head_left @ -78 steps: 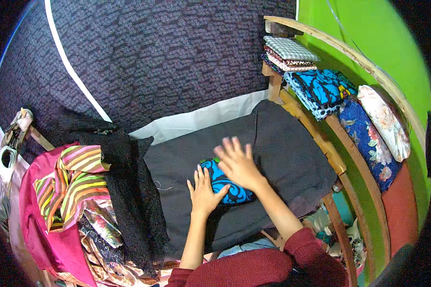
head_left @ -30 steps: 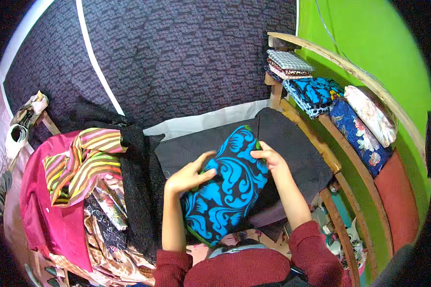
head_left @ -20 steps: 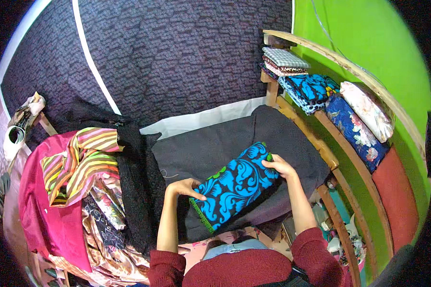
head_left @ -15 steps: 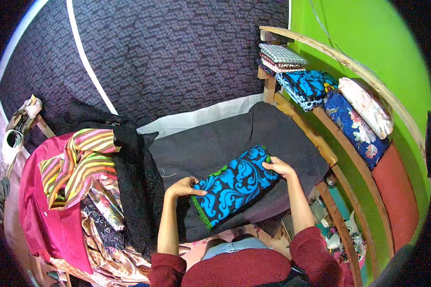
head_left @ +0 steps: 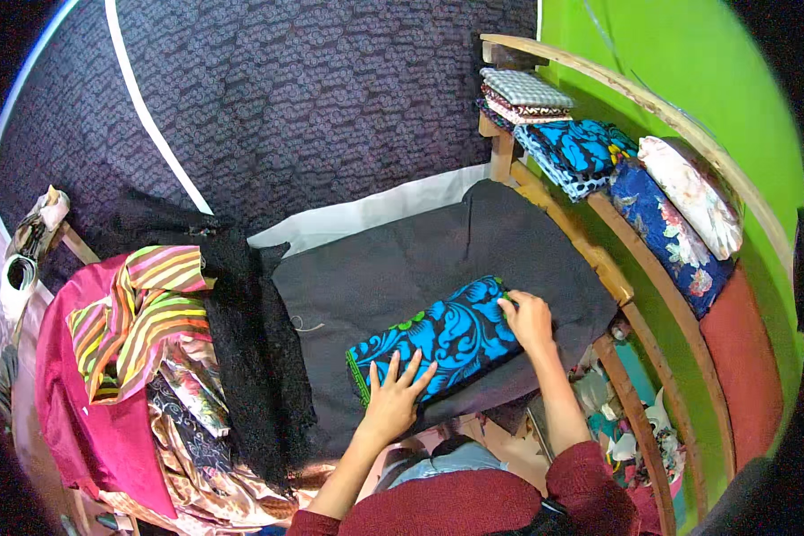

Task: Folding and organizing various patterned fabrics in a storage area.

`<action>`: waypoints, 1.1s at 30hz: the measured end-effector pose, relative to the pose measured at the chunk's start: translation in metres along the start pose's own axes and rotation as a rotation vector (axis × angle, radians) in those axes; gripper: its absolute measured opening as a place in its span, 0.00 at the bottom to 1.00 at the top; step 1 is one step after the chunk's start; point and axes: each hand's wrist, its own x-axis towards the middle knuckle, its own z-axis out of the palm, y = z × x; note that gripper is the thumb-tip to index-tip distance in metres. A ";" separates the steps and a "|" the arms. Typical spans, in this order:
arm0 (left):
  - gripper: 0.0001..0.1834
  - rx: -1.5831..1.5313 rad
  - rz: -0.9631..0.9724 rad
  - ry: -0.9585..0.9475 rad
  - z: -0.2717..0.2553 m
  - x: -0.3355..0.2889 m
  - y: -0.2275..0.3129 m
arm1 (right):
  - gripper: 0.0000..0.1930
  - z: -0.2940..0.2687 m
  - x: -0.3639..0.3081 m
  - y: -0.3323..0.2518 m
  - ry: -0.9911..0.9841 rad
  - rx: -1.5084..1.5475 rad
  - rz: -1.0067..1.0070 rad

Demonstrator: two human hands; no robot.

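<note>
A folded blue and black patterned fabric (head_left: 451, 335) with green edging lies on a dark grey cloth (head_left: 393, 246) in front of me. My left hand (head_left: 395, 397) rests flat on its near left part, fingers spread. At the right end of the bundle, my right hand (head_left: 529, 320) grips the edge with thumb and bent fingers; part of that grip is hidden. A thin light thread (head_left: 309, 327) lies on the dark cloth, left of the bundle.
At left hang a black lacy cloth (head_left: 255, 357), a striped cloth (head_left: 138, 313) and a magenta cloth (head_left: 89, 384). Folded fabrics (head_left: 576, 152) sit along a wooden slatted frame (head_left: 679, 241) at right, beside a green wall (head_left: 679, 54). Dark patterned cloth (head_left: 330, 98) covers the far side.
My left hand has let go of the fabric's left end and moved right, spreading flat on top. The bundle now lies lower and flatter; my right hand has shifted slightly at its end.
</note>
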 end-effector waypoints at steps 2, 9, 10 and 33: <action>0.39 -0.057 0.006 -0.046 -0.012 -0.005 0.001 | 0.15 -0.015 -0.009 -0.002 0.052 0.046 -0.050; 0.40 -0.009 0.035 -0.250 -0.009 -0.021 0.016 | 0.19 0.007 -0.046 0.020 -0.067 -0.040 0.108; 0.38 -0.069 0.025 -0.200 -0.010 -0.020 0.016 | 0.19 0.004 -0.043 0.016 -0.070 -0.040 0.109; 0.34 -0.327 -0.312 0.402 0.015 -0.011 -0.002 | 0.28 0.034 0.005 0.010 -0.306 -0.061 -0.280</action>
